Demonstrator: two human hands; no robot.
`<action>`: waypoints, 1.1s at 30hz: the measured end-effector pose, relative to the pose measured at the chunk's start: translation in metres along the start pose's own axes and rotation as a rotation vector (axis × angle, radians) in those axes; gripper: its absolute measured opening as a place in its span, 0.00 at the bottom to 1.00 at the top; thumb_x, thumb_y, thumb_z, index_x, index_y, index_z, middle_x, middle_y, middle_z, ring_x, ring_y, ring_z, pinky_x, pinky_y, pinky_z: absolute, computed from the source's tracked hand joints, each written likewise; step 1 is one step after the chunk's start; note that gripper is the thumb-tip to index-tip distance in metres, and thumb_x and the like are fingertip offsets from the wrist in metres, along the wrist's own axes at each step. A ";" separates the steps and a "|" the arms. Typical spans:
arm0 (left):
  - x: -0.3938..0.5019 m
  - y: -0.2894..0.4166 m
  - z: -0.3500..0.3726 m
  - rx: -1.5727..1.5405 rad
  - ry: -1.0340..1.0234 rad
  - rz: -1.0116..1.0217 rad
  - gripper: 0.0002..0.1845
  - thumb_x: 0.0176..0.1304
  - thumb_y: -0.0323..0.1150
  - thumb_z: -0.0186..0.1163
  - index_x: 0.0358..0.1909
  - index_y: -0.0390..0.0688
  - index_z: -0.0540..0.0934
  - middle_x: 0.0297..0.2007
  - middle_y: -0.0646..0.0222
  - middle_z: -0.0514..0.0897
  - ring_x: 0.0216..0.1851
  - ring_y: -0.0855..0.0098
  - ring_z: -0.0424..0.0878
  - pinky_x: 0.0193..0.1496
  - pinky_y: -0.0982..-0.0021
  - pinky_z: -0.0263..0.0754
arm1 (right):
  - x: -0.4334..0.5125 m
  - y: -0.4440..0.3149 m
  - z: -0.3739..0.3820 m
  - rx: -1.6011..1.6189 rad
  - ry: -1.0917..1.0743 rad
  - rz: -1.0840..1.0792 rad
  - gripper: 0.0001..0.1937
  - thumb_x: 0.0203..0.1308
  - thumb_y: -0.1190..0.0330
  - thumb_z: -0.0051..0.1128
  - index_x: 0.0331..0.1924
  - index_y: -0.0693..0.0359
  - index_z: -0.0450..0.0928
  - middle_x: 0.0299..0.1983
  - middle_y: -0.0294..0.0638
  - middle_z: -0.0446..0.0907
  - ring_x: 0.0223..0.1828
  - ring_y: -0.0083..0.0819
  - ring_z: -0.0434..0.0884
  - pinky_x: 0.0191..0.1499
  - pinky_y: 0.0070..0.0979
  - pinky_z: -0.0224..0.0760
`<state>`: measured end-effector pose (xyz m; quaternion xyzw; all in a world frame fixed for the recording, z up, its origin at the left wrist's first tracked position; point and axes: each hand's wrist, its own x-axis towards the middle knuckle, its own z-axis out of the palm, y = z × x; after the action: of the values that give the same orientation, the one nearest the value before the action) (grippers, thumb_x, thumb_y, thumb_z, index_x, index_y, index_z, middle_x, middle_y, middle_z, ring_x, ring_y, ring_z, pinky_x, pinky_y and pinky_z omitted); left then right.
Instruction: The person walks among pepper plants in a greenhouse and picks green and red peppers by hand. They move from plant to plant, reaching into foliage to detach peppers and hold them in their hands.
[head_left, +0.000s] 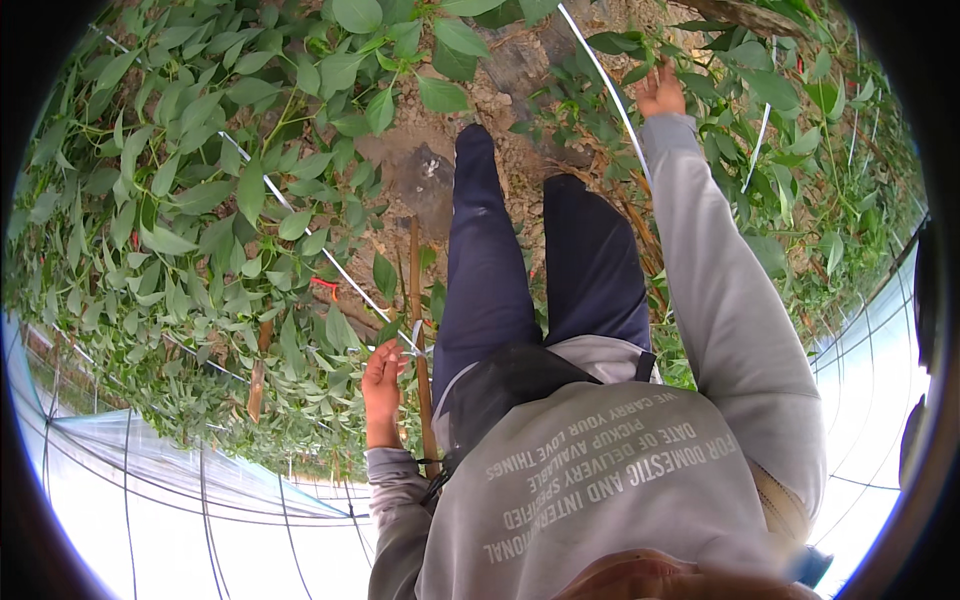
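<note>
My left hand is at the left of my waist, fingers partly curled, beside a white string and pepper-like leaves. Close to its fingertips, the string meets an upright wooden stake at a white tie. My right hand reaches forward into the leafy plants on the right, its fingertips among leaves and stems. Another white string runs just left of that hand. Whether either hand grips anything cannot be told.
Dense green plants fill the left side. My legs stand over bare soil with pieces of dark sheet. A red tie and another wooden stake show among the left plants. Clear plastic sheeting on a frame lies beyond.
</note>
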<state>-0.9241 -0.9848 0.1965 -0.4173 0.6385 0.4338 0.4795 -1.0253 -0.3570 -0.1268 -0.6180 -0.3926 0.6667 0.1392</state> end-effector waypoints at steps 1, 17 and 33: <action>0.000 0.003 0.002 0.008 0.009 -0.009 0.18 0.73 0.34 0.52 0.61 0.40 0.73 0.49 0.69 0.83 0.44 0.77 0.81 0.49 0.74 0.72 | -0.011 -0.005 -0.005 0.006 -0.008 0.044 0.17 0.77 0.58 0.36 0.55 0.60 0.72 0.44 0.45 0.75 0.40 0.35 0.76 0.52 0.37 0.71; 0.013 0.018 0.032 -0.010 -0.045 -0.005 0.16 0.73 0.30 0.51 0.59 0.39 0.74 0.48 0.68 0.83 0.43 0.77 0.81 0.46 0.76 0.72 | -0.068 -0.054 -0.072 0.152 -0.276 0.574 0.15 0.71 0.62 0.41 0.48 0.64 0.73 0.20 0.33 0.64 0.25 0.28 0.68 0.40 0.33 0.73; 0.022 0.021 0.026 0.046 -0.059 0.002 0.16 0.73 0.31 0.51 0.59 0.40 0.74 0.48 0.67 0.83 0.43 0.77 0.80 0.46 0.77 0.71 | -0.105 -0.063 -0.059 -0.499 -0.163 0.369 0.19 0.72 0.59 0.48 0.60 0.57 0.71 0.20 0.28 0.64 0.21 0.21 0.63 0.26 0.22 0.60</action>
<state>-0.9421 -0.9565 0.1739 -0.3925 0.6343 0.4315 0.5074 -0.9678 -0.3658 -0.0036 -0.6386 -0.4353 0.6110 -0.1718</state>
